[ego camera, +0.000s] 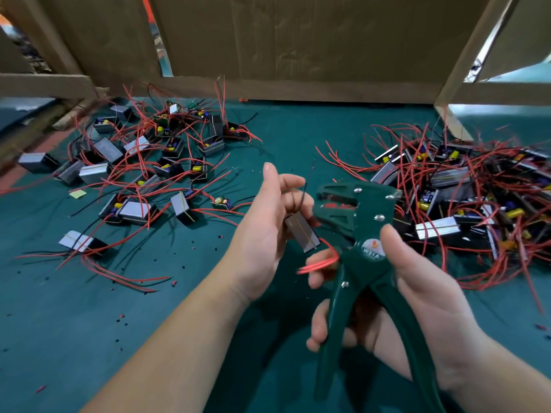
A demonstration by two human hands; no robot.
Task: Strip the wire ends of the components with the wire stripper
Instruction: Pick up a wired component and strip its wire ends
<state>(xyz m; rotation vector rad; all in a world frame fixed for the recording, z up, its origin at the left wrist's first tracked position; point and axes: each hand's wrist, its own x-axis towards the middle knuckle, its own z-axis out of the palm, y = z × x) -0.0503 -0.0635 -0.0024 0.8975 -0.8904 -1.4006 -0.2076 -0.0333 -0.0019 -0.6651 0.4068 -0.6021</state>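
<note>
My right hand grips the handles of a dark green wire stripper, thumb near its pivot, jaws pointing up and left. My left hand holds a small grey component just left of the jaws. A thin black wire runs up from the component past my fingers beside the stripper's head. Red wires loop out below the component, blurred. The handles are spread apart.
A green mat covers the table. A pile of components with red and black wires lies at the left, a denser pile at the right. Cardboard walls stand behind. Bits of stripped insulation dot the mat.
</note>
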